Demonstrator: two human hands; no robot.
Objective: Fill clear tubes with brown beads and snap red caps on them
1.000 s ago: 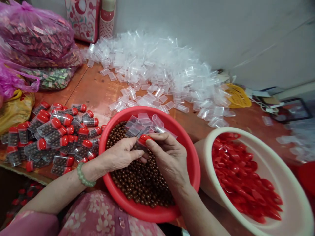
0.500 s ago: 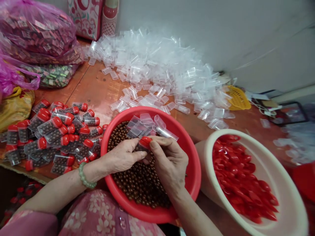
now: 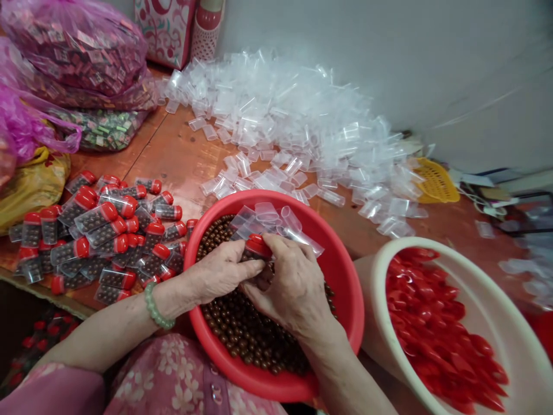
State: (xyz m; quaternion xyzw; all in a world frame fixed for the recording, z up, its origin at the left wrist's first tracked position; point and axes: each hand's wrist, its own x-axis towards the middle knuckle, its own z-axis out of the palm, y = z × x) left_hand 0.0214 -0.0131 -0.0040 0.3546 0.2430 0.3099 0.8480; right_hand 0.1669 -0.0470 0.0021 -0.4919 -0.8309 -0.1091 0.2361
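Over a red basin (image 3: 352, 328) of brown beads (image 3: 242, 337), both hands meet on a small clear plastic container with a red cap (image 3: 258, 246). My left hand (image 3: 218, 272) is closed around its body, thumb across the front. The fingers of my right hand (image 3: 294, 279) are wrapped about the cap end and the lower side, so much of the container is hidden. Behind the hands, several clear plastic sleeves (image 3: 268, 214) lie on the beads against the basin's far wall.
Bead-filled containers with red caps (image 3: 103, 230) are heaped at left. A large pile of clear sleeves (image 3: 280, 109) lies along the wall. The cream tub (image 3: 380, 300) at right holds red caps (image 3: 436, 323). Purple bags (image 3: 82, 52) and a yellow basket (image 3: 436, 181) stand farther back.
My right hand has shifted from pinching the red cap's top to wrapping around the container, its thumb now lower. The whole view has moved slightly, with things appearing farther right.
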